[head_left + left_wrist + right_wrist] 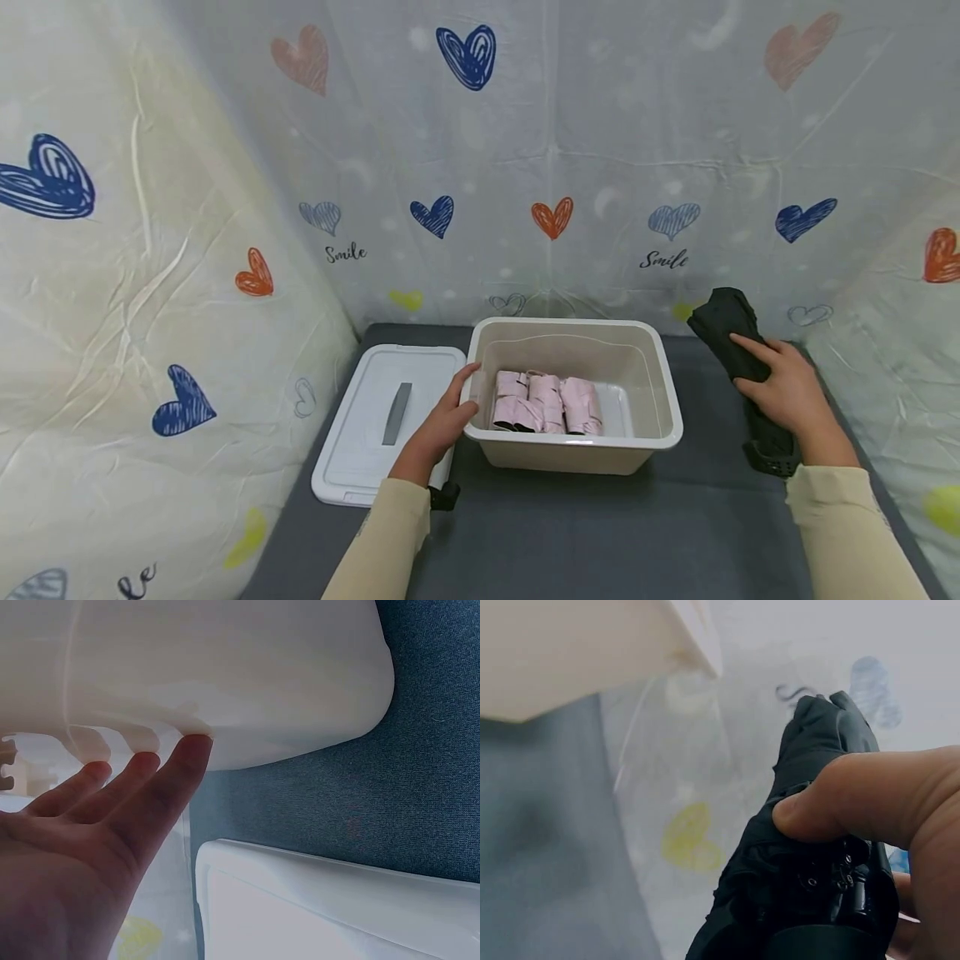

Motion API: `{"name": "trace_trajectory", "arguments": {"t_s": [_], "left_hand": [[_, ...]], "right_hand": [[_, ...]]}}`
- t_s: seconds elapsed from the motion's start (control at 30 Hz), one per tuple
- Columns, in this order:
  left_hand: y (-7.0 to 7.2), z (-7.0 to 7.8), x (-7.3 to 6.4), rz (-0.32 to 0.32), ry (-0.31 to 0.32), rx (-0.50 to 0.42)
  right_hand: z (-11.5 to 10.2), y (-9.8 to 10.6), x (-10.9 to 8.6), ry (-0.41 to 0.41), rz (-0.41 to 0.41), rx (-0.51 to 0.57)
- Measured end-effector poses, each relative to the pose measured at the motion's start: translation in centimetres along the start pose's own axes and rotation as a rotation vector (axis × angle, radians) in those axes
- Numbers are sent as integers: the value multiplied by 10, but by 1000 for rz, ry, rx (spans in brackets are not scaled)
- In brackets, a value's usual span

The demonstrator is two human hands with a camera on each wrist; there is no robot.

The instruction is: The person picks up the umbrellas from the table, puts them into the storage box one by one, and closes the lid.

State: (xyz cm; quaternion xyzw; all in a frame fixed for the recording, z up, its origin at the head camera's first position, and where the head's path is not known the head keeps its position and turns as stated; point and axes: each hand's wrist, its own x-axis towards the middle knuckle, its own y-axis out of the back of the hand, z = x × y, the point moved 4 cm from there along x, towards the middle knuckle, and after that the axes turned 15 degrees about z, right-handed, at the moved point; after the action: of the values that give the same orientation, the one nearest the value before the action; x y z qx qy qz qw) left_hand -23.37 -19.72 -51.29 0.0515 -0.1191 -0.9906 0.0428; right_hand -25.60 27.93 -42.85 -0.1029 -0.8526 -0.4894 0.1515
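Observation:
My right hand (791, 396) grips a folded black umbrella (723, 325) at the right side of the table. In the right wrist view, the thumb presses on the dark fabric of the umbrella (802, 877), with other fingers behind it. My left hand (442, 421) touches the left side of a beige plastic bin (562, 458). Nearly straight fingers (161, 787) have their tips against the outer wall of the bin (247, 682) in the left wrist view. Inside lie several pink rolled fabric bundles (547, 400), toward the bin's left, with dark bits at their lower ends.
A white lid (348, 433) with a grey handle (397, 414) lies flat on the grey table (600, 533), left of the bin. Heart-printed curtains (495, 175) hang behind the table and along both sides. Part of the bin floor shows at its right.

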Motion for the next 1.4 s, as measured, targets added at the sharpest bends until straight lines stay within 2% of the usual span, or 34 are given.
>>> {"name": "trace_trajectory", "arguments": {"t_s": [0.2,0.77,0.9,1.13,1.4], "left_hand": [[2,1,-2,-9,-13,4],[5,-1,1,-4,13,13],[5,5,-2,-11,38,16],[3,30,-17,-12,36,28],[0,30,-17,12,57,61]], "right_hand": [[-20,3,2,40,-13,-4],[-66,-4,12,100,-166,32],[-75,-6,14,126,-188,48],[-89,-10,15,209,-208,99],[-104,-16,15,263,-247,119]]}}
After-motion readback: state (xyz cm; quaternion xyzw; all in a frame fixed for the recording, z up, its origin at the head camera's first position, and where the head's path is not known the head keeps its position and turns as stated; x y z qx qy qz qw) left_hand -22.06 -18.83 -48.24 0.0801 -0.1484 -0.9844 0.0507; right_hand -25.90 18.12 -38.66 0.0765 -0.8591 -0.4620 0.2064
